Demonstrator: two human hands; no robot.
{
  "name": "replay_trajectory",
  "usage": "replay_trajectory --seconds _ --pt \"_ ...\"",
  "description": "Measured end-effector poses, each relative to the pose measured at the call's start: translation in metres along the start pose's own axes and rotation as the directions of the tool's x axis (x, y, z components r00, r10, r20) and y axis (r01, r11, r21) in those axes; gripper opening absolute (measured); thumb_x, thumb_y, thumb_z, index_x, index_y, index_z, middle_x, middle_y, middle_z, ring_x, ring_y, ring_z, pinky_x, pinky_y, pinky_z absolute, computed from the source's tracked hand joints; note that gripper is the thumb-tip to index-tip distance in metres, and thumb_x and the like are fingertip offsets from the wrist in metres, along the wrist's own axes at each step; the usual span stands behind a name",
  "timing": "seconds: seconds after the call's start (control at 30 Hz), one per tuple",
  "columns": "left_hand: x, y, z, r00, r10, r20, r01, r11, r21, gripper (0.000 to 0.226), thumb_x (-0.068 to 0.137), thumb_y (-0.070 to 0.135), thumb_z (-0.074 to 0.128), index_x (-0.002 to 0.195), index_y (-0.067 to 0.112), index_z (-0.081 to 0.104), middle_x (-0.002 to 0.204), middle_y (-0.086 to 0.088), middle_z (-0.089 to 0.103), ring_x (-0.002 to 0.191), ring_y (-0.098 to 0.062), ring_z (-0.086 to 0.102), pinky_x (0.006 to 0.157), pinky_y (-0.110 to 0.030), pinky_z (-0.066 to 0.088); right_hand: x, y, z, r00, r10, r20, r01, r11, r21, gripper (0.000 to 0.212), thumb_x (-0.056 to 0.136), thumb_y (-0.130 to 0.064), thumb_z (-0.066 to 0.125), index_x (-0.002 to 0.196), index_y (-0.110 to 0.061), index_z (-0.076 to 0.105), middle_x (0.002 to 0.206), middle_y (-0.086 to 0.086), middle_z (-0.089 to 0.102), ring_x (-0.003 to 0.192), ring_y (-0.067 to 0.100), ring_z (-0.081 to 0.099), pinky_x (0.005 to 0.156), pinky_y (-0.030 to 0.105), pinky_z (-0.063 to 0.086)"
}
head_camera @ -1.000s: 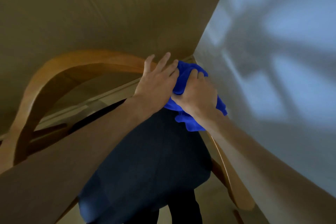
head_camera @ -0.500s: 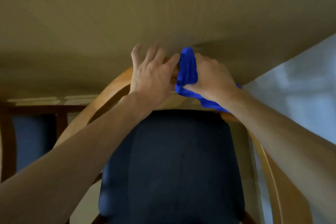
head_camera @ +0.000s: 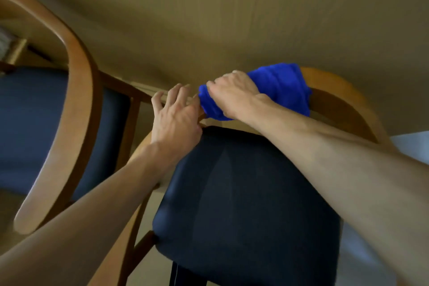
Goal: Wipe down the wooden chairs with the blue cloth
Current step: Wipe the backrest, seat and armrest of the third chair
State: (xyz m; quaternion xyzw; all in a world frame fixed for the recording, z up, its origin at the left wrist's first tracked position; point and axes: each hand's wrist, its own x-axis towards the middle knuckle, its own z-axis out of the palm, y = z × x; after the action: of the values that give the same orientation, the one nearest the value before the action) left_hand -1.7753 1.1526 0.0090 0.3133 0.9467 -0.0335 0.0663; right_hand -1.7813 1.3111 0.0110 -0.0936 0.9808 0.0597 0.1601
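Blue cloth bunched on chair top rail, 1 o'clock of centre | right hand grips cloth, fingers curled over it | left hand at 11 o'clock, fingers spread over rail, holding nothing | second chair at 9 o'clock

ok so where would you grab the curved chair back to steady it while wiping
Grip the bare wooden top rail of the chair back, just left of the blue cloth, coming from above and the front. The rail is a narrow arch that fingers can curl over, and that stretch is uncovered. The left hand is already there beside the right hand, which holds the cloth.
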Motion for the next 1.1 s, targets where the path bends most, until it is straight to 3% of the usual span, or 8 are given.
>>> replay_trajectory --seconds 0.13,0.33,0.57,0.73,0.83,0.93,1.03,1.1 --pt "-0.020 -0.025 0.006 0.996 -0.083 -0.038 0.082 0.996 -0.045 0.056 0.082 0.050 0.066 0.130 0.024 0.057 0.145 -0.002 0.043 0.137 -0.023 0.030 0.112 -0.047 0.016 0.014 -0.042 0.001 0.993 -0.108 -0.040 0.111 0.991 0.080 0.027 0.087 -0.011 0.060 0.114 -0.011 0.055 0.111 0.009 0.066 0.102 0.031 0.063 0.085 0.037 0.044" --pt "-0.034 -0.029 0.006 0.992 -0.123 -0.019 0.121 0.990 -0.074 0.063 0.081 0.051 0.065 0.136 0.024 0.051 0.145 0.001 0.042 0.136 -0.022 0.033 0.111 -0.045 0.021 0.013 -0.049 0.003 0.989 -0.134 -0.063 0.143 0.978 0.150 0.034 0.084 -0.013 0.065 0.115 -0.013 0.051 0.110 0.005 0.062 0.102 0.027 0.060 0.091 0.037 0.041" --pt "0.000 0.008 -0.012 0.997 -0.045 0.061 0.052 0.993 -0.106 0.066 0.080 0.040 0.068 0.137 0.017 0.045 0.149 -0.001 0.033 0.136 -0.022 0.031 0.108 -0.040 0.028 -0.011 -0.007 0.003 0.993 0.069 -0.098 -0.060 0.994 0.086 0.045 0.081 -0.020 0.073 0.120 -0.013 0.052 0.114 0.004 0.063 0.108 0.024 0.058 0.094 0.034 0.039" --pt "0.040 0.090 -0.027 1.000 0.026 -0.014 -0.028 0.981 -0.191 0.052 0.084 0.026 0.065 0.133 0.014 0.050 0.145 -0.001 0.037 0.130 -0.019 0.039 0.104 -0.034 0.032 -0.052 0.055 0.006 0.951 0.274 -0.141 -0.258 0.959 0.116 0.051 0.078 -0.033 0.076 0.118 -0.011 0.052 0.109 0.005 0.063 0.106 0.026 0.057 0.093 0.037 0.039" --pt "0.060 0.139 -0.038 0.992 0.077 -0.101 -0.097 0.974 -0.204 0.045 0.088 0.016 0.059 0.132 0.013 0.051 0.149 0.000 0.036 0.126 -0.020 0.042 0.100 -0.034 0.034 -0.087 0.095 0.016 0.890 0.429 -0.153 -0.371 0.878 0.303 0.063 0.072 -0.046 0.079 0.116 -0.011 0.051 0.110 0.005 0.062 0.106 0.027 0.057 0.090 0.039 0.039" --pt "0.075 0.181 -0.049 0.944 0.288 -0.160 -0.299 0.953 -0.049 0.040 0.089 0.014 0.058 0.129 0.014 0.053 0.147 0.001 0.039 0.127 -0.022 0.040 0.095 -0.033 0.033 -0.129 0.128 0.039 0.813 0.576 -0.086 -0.453 0.718 0.528 0.068 0.070 -0.053 0.078 0.117 -0.013 0.049 0.111 0.003 0.062 0.104 0.027 0.059 0.083 0.038 0.041" --pt "0.083 0.227 -0.055 0.863 0.494 -0.104 -0.481 0.868 0.126 0.045 0.087 0.018 0.063 0.131 0.017 0.052 0.149 0.003 0.037 0.136 -0.021 0.032 0.101 -0.035 0.031 -0.175 0.147 0.067 0.750 0.657 0.076 -0.530 0.528 0.663 0.072 0.068 -0.053 0.081 0.120 -0.015 0.048 0.115 0.000 0.062 0.105 0.025 0.061 0.077 0.034 0.043" --pt "0.082 0.260 -0.053 0.809 0.587 -0.029 -0.572 0.798 0.189 0.042 0.088 0.019 0.062 0.129 0.019 0.054 0.149 0.005 0.038 0.139 -0.021 0.027 0.104 -0.037 0.030 -0.208 0.153 0.087 0.708 0.673 0.211 -0.610 0.435 0.662 0.073 0.071 -0.048 0.080 0.126 -0.017 0.045 0.115 -0.001 0.062 0.104 0.024 0.061 0.076 0.033 0.046"
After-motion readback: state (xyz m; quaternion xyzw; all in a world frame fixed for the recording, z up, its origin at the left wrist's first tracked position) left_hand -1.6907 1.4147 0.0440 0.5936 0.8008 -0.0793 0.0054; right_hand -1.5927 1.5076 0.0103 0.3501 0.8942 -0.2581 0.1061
